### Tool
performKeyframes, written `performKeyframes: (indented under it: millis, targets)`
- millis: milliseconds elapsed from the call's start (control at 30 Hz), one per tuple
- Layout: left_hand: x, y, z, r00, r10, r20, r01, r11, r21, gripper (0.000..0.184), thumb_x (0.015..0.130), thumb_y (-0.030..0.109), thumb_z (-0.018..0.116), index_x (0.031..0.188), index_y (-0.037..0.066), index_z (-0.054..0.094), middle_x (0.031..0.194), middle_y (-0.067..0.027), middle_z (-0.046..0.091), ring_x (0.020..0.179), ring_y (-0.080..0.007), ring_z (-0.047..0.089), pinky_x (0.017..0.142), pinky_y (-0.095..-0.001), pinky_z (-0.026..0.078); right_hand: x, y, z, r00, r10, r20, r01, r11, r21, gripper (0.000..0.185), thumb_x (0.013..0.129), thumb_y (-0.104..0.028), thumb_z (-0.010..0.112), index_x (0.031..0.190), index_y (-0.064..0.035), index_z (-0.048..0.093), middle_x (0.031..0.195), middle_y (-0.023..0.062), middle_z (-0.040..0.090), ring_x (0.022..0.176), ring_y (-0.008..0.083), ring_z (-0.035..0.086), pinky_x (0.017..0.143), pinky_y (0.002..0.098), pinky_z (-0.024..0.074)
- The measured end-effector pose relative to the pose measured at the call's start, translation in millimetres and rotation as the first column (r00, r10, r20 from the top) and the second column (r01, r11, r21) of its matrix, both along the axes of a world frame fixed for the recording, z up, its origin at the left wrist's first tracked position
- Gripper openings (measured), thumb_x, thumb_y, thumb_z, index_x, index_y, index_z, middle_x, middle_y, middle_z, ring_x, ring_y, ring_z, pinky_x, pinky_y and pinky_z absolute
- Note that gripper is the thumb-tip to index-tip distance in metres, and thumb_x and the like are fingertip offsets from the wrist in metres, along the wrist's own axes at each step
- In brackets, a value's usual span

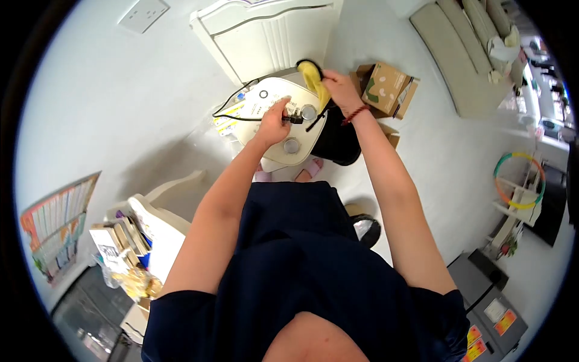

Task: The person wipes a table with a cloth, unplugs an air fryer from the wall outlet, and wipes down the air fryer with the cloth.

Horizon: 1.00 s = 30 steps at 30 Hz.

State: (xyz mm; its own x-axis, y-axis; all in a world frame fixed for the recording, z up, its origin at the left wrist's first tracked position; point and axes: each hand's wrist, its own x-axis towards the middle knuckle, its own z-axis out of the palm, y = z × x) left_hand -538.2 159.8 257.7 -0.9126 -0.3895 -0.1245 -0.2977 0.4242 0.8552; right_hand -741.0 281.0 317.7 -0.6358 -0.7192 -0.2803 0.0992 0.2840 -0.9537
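Note:
In the head view, my right hand (342, 93) is closed around a yellow cloth-like piece with a dark rim (313, 77), raised over the right edge of a white panel-topped appliance (250, 131). My left hand (275, 123) lies over the appliance's top, its index finger stretched out. Beside its fingers is a dark connector or fitting (295, 118). A black cable (232, 116) runs in from the left and passes at the left hand; whether the fingers touch it is unclear. Two round silver knobs (291, 145) sit on the panel.
Behind the appliance stands a white chair (265, 42). A black bin-like container (339, 142) is at its right, near an open cardboard box (386, 89). A beige sofa (452, 60) is at upper right. Books and bags crowd a white chair (158, 226) at left.

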Motion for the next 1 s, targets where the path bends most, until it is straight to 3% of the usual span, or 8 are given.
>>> performKeyframes:
  millis: [133, 267, 333, 400, 633, 767, 867, 1000]
  targets:
    - [11, 7, 4, 0.991, 0.037, -0.129, -0.055, 0.988, -0.142, 0.032, 0.068, -0.010, 0.056, 0.095, 0.003, 0.064, 0.090, -0.0135, 0.060, 0.086, -0.0343, 0.059, 0.074, -0.0396, 0.051, 23, -18, 75, 0.910, 0.047, 0.413, 0.099, 0.941, -0.324, 0.026, 0.092, -0.009, 0.055, 0.114, 0.0010, 0.063, 0.103, 0.0025, 0.065, 0.092, 0.0107, 0.059, 0.084, 0.0225, 0.0457]
    - [36, 20, 19, 0.999, 0.031, -0.024, -0.038, 0.888, -0.457, 0.024, 0.071, 0.001, 0.059, 0.088, 0.014, 0.070, 0.091, -0.0102, 0.063, 0.099, -0.0299, 0.058, 0.091, -0.0407, 0.041, 34, -55, -10, 0.818, 0.528, -0.228, -0.519, 0.849, 0.104, 0.030, 0.089, -0.018, 0.056, 0.116, -0.0070, 0.063, 0.112, 0.0081, 0.065, 0.101, 0.0229, 0.058, 0.091, 0.0351, 0.0448]
    - [54, 30, 4, 0.996, 0.052, -0.074, -0.087, 0.779, -0.621, 0.029, 0.070, 0.004, 0.060, 0.093, 0.017, 0.071, 0.096, -0.0046, 0.066, 0.100, -0.0252, 0.058, 0.092, -0.0411, 0.036, 73, -46, -23, 0.422, 0.703, -0.572, -0.331, 0.707, 0.625, 0.035, 0.089, -0.020, 0.053, 0.122, -0.0124, 0.061, 0.134, 0.0120, 0.053, 0.123, 0.0307, 0.048, 0.103, 0.0499, 0.0366]
    - [64, 27, 17, 0.994, 0.106, -0.008, -0.098, 0.880, -0.465, 0.025, 0.068, 0.004, 0.062, 0.089, 0.015, 0.070, 0.093, -0.0043, 0.065, 0.100, -0.0237, 0.058, 0.089, -0.0409, 0.037, 88, -30, -44, 0.258, 0.633, -0.730, -0.251, 0.774, 0.582, 0.040, 0.089, -0.020, 0.053, 0.128, -0.0171, 0.058, 0.148, 0.0130, 0.039, 0.136, 0.0336, 0.035, 0.110, 0.0553, 0.0260]
    - [97, 4, 22, 0.992, 0.025, 0.122, 0.033, 0.894, -0.447, 0.017, 0.067, 0.004, 0.064, 0.081, 0.013, 0.068, 0.093, -0.0037, 0.061, 0.100, -0.0241, 0.056, 0.084, -0.0407, 0.038, 130, 4, -33, 0.150, 0.682, -0.716, -0.536, 0.664, 0.521, 0.023, 0.083, -0.014, 0.059, 0.105, -0.0097, 0.063, 0.134, 0.0131, 0.053, 0.123, 0.0363, 0.049, 0.101, 0.0525, 0.0372]
    - [102, -1, 6, 0.997, 0.022, 0.070, 0.005, 0.929, -0.371, 0.017, 0.068, 0.005, 0.065, 0.083, 0.012, 0.067, 0.094, -0.0032, 0.060, 0.102, -0.0245, 0.055, 0.087, -0.0405, 0.039, 93, -11, -22, 0.074, 0.753, -0.654, -0.420, 0.618, 0.664, 0.027, 0.085, -0.014, 0.057, 0.112, -0.0126, 0.060, 0.134, 0.0114, 0.053, 0.123, 0.0235, 0.051, 0.104, 0.0517, 0.0334]
    - [105, -4, 3, 1.000, 0.009, 0.015, -0.005, 0.954, -0.300, 0.017, 0.068, 0.005, 0.066, 0.083, 0.012, 0.067, 0.095, -0.0033, 0.060, 0.102, -0.0247, 0.055, 0.088, -0.0399, 0.039, 81, -46, -38, 0.339, 0.652, -0.679, -0.203, 0.755, 0.624, 0.030, 0.086, -0.008, 0.051, 0.116, -0.0103, 0.058, 0.140, 0.0134, 0.048, 0.125, 0.0319, 0.048, 0.104, 0.0463, 0.0372]
    - [109, -20, 16, 0.983, 0.138, -0.118, -0.161, 0.962, -0.219, 0.016, 0.070, 0.008, 0.069, 0.086, 0.009, 0.069, 0.087, -0.0088, 0.062, 0.090, -0.0300, 0.061, 0.081, -0.0425, 0.046, 123, -38, -35, 0.186, 0.555, -0.810, -0.321, 0.814, 0.484, 0.026, 0.081, -0.006, 0.056, 0.107, -0.0077, 0.057, 0.119, 0.0117, 0.055, 0.107, 0.0354, 0.052, 0.092, 0.0423, 0.0466]
